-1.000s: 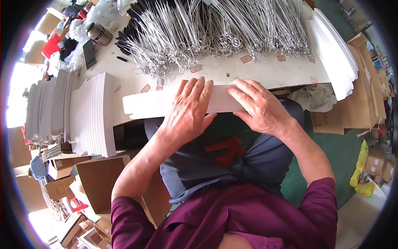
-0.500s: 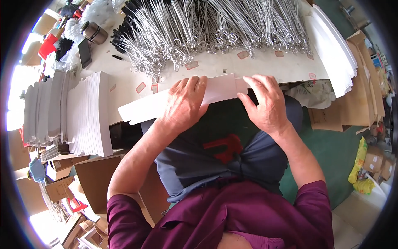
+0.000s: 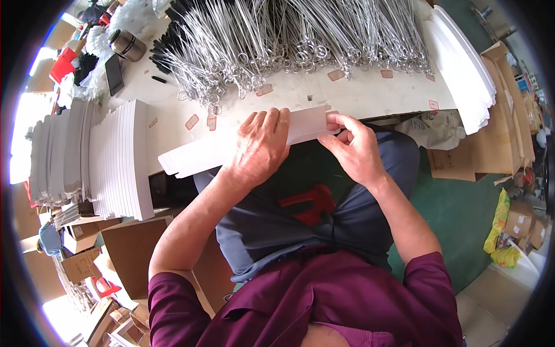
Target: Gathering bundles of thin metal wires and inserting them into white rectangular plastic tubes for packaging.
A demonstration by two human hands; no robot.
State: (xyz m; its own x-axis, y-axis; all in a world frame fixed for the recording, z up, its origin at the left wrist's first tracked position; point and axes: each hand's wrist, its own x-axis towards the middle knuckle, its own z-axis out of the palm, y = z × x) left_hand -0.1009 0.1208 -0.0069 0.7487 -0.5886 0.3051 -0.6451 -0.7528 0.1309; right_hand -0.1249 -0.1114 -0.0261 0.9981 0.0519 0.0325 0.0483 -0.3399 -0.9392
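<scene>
A long, narrow white cardboard box (image 3: 306, 123) lies slanted along the near edge of the table, its left end lower than its right. My left hand (image 3: 258, 147) is laid over its middle, fingers on top and thumb along the near side, gripping it. At the right end my right hand (image 3: 354, 147) is closed, with thumb and bent fingers pinching the end flap. The fingers hide part of that flap. Small flaps stick out at the box's left end.
Many metal-handled brushes with ring ends (image 3: 300, 46) cover the far table. Flat white boxes (image 3: 118, 159) stand stacked at left; more white card (image 3: 462, 69) lies at right. A flask (image 3: 127, 45), phone (image 3: 114, 75) and black pen (image 3: 159, 80) sit far left. A red stool (image 3: 309, 203) shows below.
My right hand has shifted left, and its fingers, stretched before, are now bent around the box's right end. The left hand keeps its grip; the box has slid slightly left.
</scene>
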